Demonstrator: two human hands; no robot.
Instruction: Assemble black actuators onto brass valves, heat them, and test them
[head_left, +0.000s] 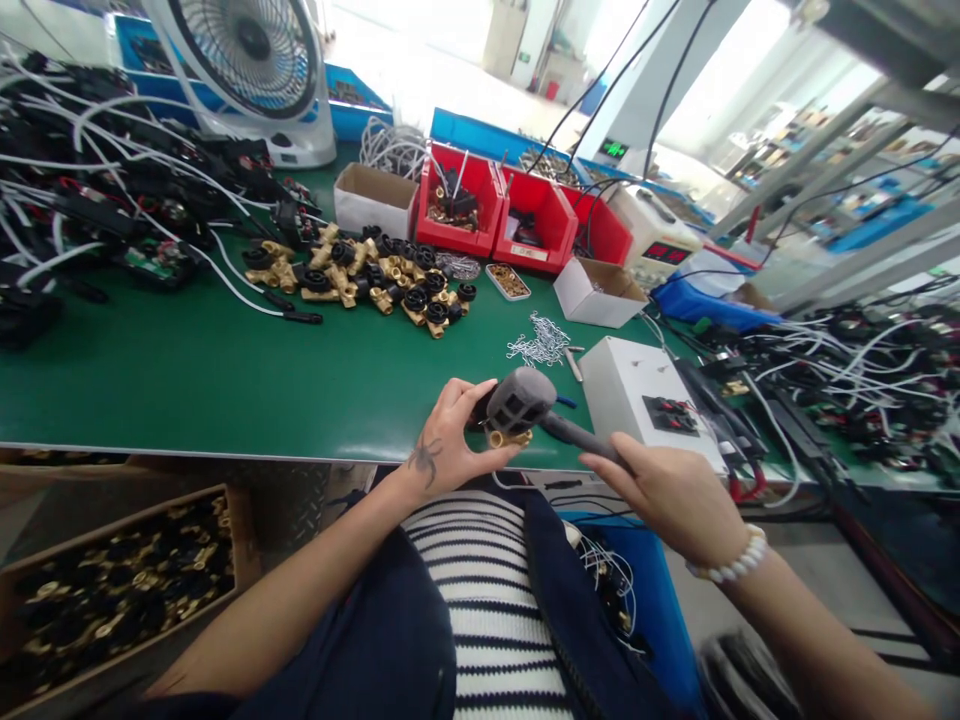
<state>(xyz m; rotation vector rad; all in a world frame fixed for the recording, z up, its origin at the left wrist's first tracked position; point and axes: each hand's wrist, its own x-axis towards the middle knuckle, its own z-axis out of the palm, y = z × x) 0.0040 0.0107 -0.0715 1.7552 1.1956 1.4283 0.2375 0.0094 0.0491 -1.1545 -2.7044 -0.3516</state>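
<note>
My right hand (667, 495) is closed round the handle of a dark grey mallet (521, 400). The mallet's head hangs over a brass fitting (506, 438) near the front edge of the bench. Thumb and fingers of my left hand (454, 440) grip this fitting from the left; the mallet head hides most of it, along with a black part beside it. Just behind the mallet lie a blue pen-like tool (566, 402), a small metal rod (574, 364) and a heap of wire clips (541, 342).
Brass fittings with black caps (367, 275) are heaped on the green bench (187, 370). Red bins (459, 200), a white box (600, 292) and a fan (251, 60) stand behind. A grey box (637, 390) sits to the right, cabled assemblies (97, 190) to the left.
</note>
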